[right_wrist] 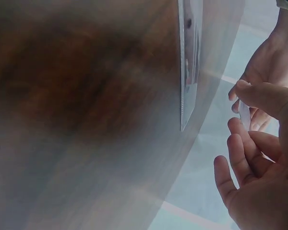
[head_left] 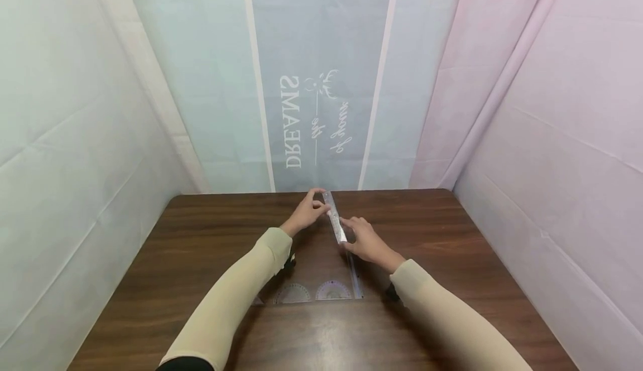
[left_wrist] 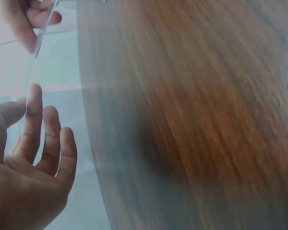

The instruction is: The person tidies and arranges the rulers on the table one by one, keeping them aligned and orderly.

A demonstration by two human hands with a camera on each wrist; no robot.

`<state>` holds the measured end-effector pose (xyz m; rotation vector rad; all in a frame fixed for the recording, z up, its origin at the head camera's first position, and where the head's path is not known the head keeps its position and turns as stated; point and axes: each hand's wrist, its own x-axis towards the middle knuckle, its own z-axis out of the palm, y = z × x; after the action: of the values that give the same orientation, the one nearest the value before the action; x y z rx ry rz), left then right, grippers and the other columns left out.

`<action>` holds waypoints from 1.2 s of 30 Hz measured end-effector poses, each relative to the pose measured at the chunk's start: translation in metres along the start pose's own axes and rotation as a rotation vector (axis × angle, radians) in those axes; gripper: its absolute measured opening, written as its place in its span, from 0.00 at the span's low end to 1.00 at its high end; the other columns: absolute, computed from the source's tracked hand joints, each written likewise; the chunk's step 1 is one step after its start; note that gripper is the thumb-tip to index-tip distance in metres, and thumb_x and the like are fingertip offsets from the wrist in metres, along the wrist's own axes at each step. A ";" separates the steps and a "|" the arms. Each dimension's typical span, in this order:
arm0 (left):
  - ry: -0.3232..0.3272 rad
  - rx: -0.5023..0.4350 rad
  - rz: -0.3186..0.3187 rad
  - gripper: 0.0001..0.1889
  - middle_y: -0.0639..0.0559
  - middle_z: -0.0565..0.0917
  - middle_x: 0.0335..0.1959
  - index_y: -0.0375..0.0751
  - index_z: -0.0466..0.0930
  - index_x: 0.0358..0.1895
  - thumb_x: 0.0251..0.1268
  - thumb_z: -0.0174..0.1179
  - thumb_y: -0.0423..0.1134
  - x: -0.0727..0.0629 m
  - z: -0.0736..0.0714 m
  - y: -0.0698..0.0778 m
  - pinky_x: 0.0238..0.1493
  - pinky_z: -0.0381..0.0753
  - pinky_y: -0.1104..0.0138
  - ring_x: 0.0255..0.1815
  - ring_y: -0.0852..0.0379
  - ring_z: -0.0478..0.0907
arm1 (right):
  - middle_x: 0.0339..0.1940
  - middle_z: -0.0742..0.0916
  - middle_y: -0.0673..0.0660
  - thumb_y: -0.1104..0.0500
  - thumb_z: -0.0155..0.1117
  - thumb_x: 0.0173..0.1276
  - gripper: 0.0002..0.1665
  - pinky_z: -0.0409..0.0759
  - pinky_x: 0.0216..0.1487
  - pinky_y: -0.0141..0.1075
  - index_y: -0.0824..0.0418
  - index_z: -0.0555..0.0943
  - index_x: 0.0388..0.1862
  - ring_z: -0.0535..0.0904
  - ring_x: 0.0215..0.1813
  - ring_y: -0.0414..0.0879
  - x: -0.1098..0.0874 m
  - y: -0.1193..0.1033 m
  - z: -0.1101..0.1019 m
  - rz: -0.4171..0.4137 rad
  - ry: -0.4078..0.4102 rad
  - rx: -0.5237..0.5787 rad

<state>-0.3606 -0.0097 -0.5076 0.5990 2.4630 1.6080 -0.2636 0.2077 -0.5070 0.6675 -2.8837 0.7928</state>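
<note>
A clear ruler point(head_left: 334, 216) is held above the table, slanting between both hands. My left hand point(head_left: 306, 212) pinches its far part between thumb and fingers; in the left wrist view the other fingers of this left hand point(left_wrist: 41, 158) stand loosely apart. Nearer me, my right hand point(head_left: 369, 240) grips the ruler's near end with thumb and fingers. The right wrist view shows the right hand point(right_wrist: 259, 167) with the ruler point(right_wrist: 244, 115) edge-on at its fingertips, partly hidden by them. A second clear ruler point(head_left: 354, 276) lies on the table below the right hand.
Two clear protractors point(head_left: 293, 293) point(head_left: 333, 290) lie side by side, left of the second ruler. A clear pointed piece point(head_left: 257, 300) is mostly covered by the left sleeve. The brown table point(head_left: 201, 237) ends at a printed cloth backdrop point(head_left: 321, 36) just behind the hands.
</note>
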 end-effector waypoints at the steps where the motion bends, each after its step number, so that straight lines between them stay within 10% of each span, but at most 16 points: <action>1: -0.007 -0.008 0.003 0.29 0.41 0.91 0.44 0.42 0.61 0.78 0.84 0.61 0.40 0.000 0.001 0.001 0.52 0.79 0.58 0.51 0.38 0.86 | 0.49 0.85 0.58 0.60 0.81 0.68 0.42 0.75 0.55 0.51 0.70 0.74 0.77 0.74 0.49 0.51 -0.003 0.000 -0.001 0.000 0.001 0.005; 22: -0.221 -0.039 0.154 0.35 0.34 0.90 0.50 0.39 0.58 0.80 0.79 0.65 0.33 -0.011 0.025 0.018 0.43 0.84 0.56 0.50 0.32 0.87 | 0.43 0.83 0.51 0.62 0.81 0.67 0.41 0.79 0.47 0.42 0.68 0.76 0.76 0.76 0.47 0.46 -0.058 0.015 -0.017 0.022 0.058 0.130; 36: -0.229 0.160 0.194 0.31 0.41 0.84 0.57 0.43 0.65 0.75 0.76 0.70 0.40 -0.016 0.045 0.026 0.48 0.85 0.61 0.47 0.50 0.86 | 0.43 0.84 0.50 0.64 0.81 0.66 0.39 0.81 0.48 0.40 0.71 0.77 0.74 0.78 0.45 0.44 -0.090 0.013 -0.024 0.023 0.071 0.146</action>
<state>-0.3245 0.0306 -0.5047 1.0133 2.4382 1.3211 -0.1890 0.2651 -0.5092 0.6069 -2.7951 1.0170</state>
